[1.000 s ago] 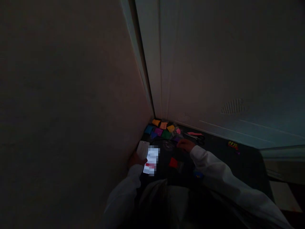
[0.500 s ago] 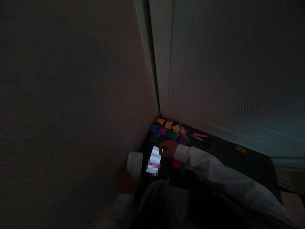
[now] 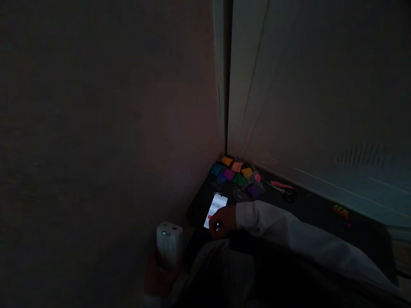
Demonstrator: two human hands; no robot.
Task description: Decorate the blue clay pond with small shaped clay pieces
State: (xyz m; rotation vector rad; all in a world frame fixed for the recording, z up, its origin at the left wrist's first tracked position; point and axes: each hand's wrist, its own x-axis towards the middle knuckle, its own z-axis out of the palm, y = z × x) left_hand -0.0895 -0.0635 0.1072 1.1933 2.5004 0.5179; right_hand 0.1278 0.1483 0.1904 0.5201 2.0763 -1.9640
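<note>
My left hand (image 3: 160,273), dim at the lower left, is closed round a white power bank (image 3: 169,244) with ports on its upper end. A phone (image 3: 215,209) with a lit white screen and a red button lies on the dark table. Over the phone's lower right part is my right hand (image 3: 222,220), its fingers curled in and a small gap showing light between thumb and fingers. Its fingertips are by the red button; whether they touch the glass I cannot tell. Nothing shows in this hand.
Packets of coloured material (image 3: 239,179) lie beyond the phone in the table's (image 3: 314,214) corner. To their right are scissors (image 3: 284,192) and a pink strip (image 3: 281,185). Farther right sits a small yellow-and-red item (image 3: 340,210). Walls (image 3: 180,128) border the table's left and far sides.
My right hand has moved from the phone's upper right edge down to its lower part. The power bank in my left hand has moved lower and left and tilted, showing its ports. The view has shifted.
</note>
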